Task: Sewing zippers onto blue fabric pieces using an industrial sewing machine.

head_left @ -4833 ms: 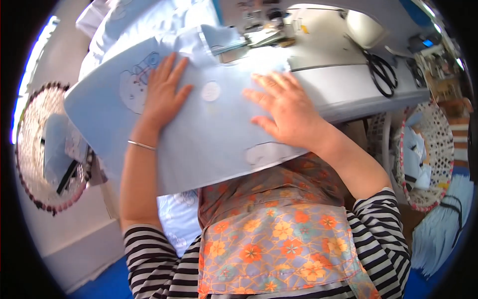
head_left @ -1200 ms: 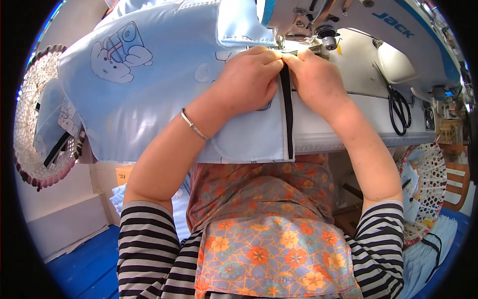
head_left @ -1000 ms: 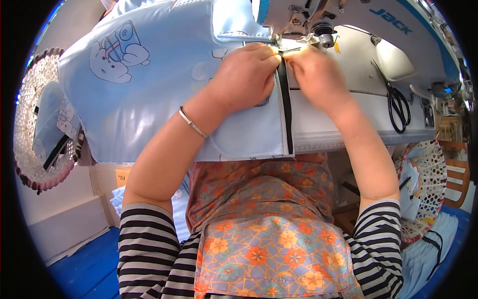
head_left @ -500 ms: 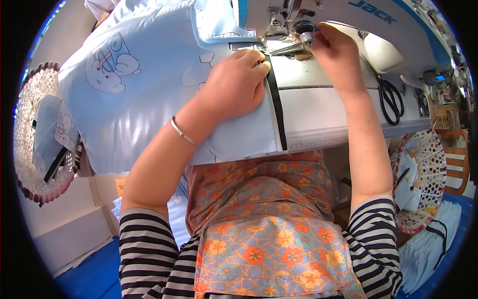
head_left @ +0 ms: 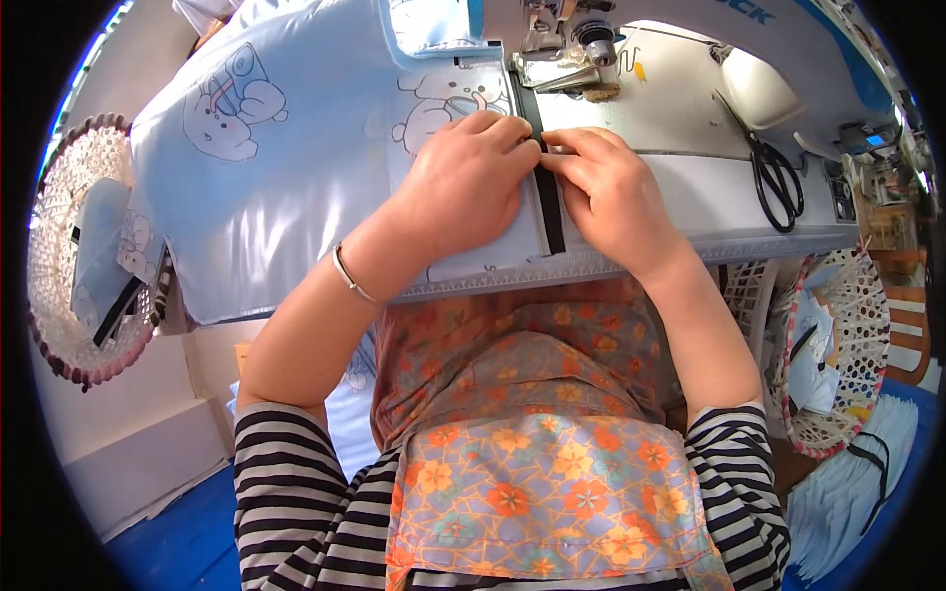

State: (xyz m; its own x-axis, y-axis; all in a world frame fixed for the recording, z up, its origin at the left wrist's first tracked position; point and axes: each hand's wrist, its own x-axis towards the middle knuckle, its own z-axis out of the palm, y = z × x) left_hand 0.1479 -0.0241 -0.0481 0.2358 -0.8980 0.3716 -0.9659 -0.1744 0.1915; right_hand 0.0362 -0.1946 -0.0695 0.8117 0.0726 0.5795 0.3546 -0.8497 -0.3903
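A light blue fabric piece (head_left: 296,197) printed with cartoon bears lies across the sewing machine bed. Along its right edge runs a black strip (head_left: 553,225), leading up to the needle area of the sewing machine (head_left: 552,39). My left hand (head_left: 473,182) rests on the fabric, its fingertips closed on the edge beside the strip. From the other side, my right hand (head_left: 613,197) pinches the black strip, its fingertips almost meeting those of the left. The fingers partly cover the strip there. A metal folder-like attachment (head_left: 567,81) sits just beyond both hands.
Black scissors (head_left: 776,182) lie on the right of the machine bed. A woven basket (head_left: 84,158) with fabric pieces stands at the left, another basket (head_left: 857,335) at the right. A bundle of pale blue strips (head_left: 852,502) lies below that one.
My right hand has come down from the knob near the needle to the black strip. The left hand stays at the fabric edge, and the fabric has shifted slightly away from me.
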